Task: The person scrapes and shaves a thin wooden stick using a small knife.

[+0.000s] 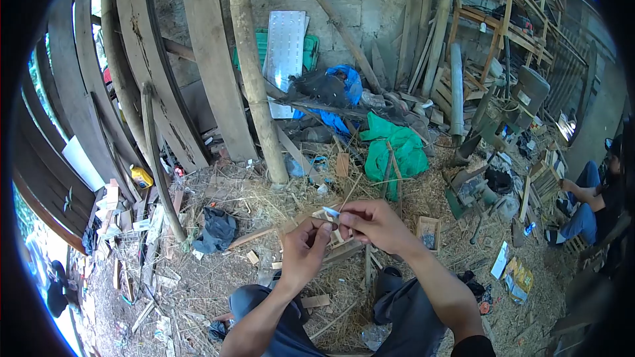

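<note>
My left hand [305, 250] is closed in a pinch, thumb against the fingers, in front of my knees. What it pinches, if anything, is too small to make out. Close beside it, my right hand [376, 226] is also closed, with a small pale white-and-blue piece [331, 212] sticking out between its fingertips towards the left. The fingertips of both hands nearly meet. Below and behind them are light wooden slats [340, 253], partly covered by the hands.
A small wooden box [428, 233] with dark bits inside stands right of my hands. Further off lie a green plastic sheet [395, 152] and a black bag [217, 230]. A wooden post [254, 86] rises ahead. At far right another person [592, 192] sits holding slatted wood.
</note>
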Demonstrator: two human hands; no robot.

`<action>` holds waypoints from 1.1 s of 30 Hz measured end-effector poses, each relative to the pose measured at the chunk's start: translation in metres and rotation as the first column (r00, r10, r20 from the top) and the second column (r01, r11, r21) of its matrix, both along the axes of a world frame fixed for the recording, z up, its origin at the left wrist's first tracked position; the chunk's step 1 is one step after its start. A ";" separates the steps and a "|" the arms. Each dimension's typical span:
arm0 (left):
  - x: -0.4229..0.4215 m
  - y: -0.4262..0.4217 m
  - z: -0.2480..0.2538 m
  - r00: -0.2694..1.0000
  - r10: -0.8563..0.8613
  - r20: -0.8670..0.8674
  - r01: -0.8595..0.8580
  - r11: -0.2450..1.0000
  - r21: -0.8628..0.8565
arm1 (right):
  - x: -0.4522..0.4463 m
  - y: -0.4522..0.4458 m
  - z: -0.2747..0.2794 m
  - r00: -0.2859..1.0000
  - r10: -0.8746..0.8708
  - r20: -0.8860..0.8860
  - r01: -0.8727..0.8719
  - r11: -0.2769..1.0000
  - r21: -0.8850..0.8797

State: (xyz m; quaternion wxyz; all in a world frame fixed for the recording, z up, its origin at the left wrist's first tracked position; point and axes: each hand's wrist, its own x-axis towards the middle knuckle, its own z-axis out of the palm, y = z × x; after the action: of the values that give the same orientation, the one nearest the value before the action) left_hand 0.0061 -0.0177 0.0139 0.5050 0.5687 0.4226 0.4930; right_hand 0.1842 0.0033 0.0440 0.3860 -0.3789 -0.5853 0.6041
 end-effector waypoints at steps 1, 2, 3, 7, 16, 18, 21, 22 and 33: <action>0.000 0.000 -0.001 1.000 0.000 -0.024 0.000 1.000 -0.004 | 0.001 0.001 0.000 1.000 -0.003 -0.010 0.003 1.000 -0.004; 0.000 0.000 -0.002 1.000 -0.004 -0.026 0.004 1.000 -0.009 | 0.003 0.002 -0.001 1.000 -0.007 -0.012 0.007 1.000 -0.009; 0.000 0.000 -0.003 1.000 -0.016 -0.024 0.016 1.000 0.005 | 0.004 0.003 -0.003 1.000 -0.010 -0.030 0.010 1.000 -0.014; 0.000 0.001 -0.003 0.999 -0.033 -0.021 0.033 0.999 0.013 | 0.007 0.006 -0.003 0.998 -0.038 -0.046 0.036 0.999 -0.037; -0.002 -0.007 -0.001 0.997 -0.075 -0.031 0.077 0.995 0.062 | 0.068 0.032 -0.001 0.878 -0.402 -0.261 0.401 0.914 -0.063; -0.004 0.000 -0.007 0.996 -0.092 0.002 0.092 0.995 0.028 | 0.070 0.029 -0.002 0.884 -0.402 -0.239 0.399 0.915 -0.065; -0.005 0.003 -0.010 0.993 -0.097 0.068 0.100 0.994 -0.034 | 0.051 0.018 0.003 0.918 -0.349 -0.190 0.339 0.937 -0.085; -0.003 0.004 -0.008 0.990 -0.093 0.109 0.099 0.994 -0.056 | 0.042 0.012 0.008 0.941 -0.300 -0.157 0.288 0.953 -0.094; -0.001 0.002 -0.008 0.997 -0.078 0.003 0.078 0.997 -0.025 | 0.011 0.006 -0.001 0.993 -0.064 -0.095 0.055 0.994 -0.093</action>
State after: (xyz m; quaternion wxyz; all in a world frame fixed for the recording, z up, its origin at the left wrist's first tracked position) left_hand 0.0053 -0.0160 0.0064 0.5314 0.5780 0.4058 0.4678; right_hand 0.1951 0.0094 0.0431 0.4143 -0.3833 -0.5262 0.6360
